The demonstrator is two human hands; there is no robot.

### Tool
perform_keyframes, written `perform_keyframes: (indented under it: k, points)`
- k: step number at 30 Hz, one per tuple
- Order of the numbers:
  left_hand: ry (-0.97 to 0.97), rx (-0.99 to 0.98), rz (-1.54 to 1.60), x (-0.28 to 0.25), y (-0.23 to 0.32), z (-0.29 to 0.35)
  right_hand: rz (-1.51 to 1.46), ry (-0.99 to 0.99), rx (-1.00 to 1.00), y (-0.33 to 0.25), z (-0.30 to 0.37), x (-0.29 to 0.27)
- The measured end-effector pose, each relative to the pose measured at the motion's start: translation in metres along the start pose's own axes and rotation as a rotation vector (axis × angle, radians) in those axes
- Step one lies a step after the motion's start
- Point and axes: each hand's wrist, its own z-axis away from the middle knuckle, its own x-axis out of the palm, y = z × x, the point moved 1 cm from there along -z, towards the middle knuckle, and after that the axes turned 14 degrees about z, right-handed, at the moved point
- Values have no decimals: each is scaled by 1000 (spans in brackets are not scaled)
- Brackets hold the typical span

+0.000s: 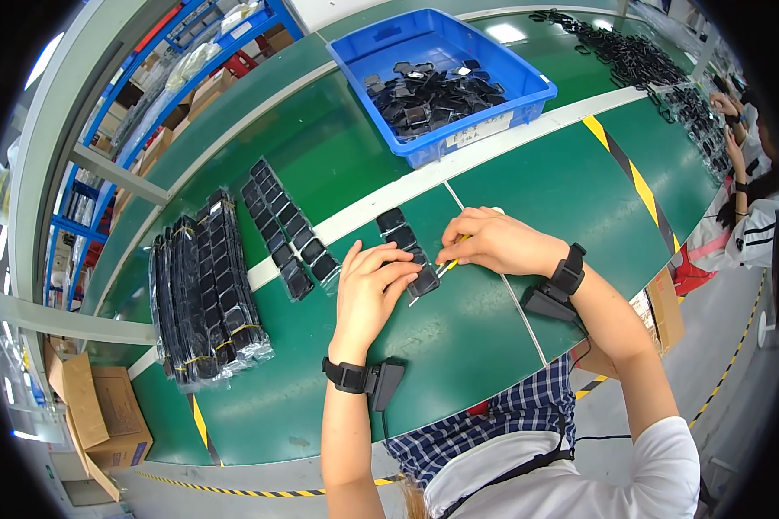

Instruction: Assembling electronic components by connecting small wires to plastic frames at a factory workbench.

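Note:
A short strip of black square pieces (396,227) lies on the green table in front of me. My left hand (370,290) holds its near end, with thumb and fingertips pressed against the left edge. From the other side, my right hand (498,245) pinches a thin yellow-handled tool (451,263). Its slim metal end points down and left, over the nearest square; whether it touches is too small to tell. To the left lie two longer strips of similar black squares (281,221), side by side. Both my wrists carry black straps with small black devices.
Banded bundles of black strips in clear plastic (208,294) lie at the left. Beyond my hands stands a blue bin (485,130) of loose black pieces. More black parts (636,60) spread at far right, near other people's hands. An open cardboard box (117,415) stands lower left.

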Motion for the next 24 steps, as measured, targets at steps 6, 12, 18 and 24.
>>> perform_keyframes:
  k: [6,12,18,24]
  points:
    - [0,-3,6,-1,1,0,14,-52,20,1,5,-13]
    - [12,-29,56,0,-1,3,-67,-75,61,14,16,-26]
    - [134,3,59,-6,2,2,-89,-94,105,18,15,-29]
    - [301,-117,-55,-39,1,15,-56,-10,191,16,14,-26]
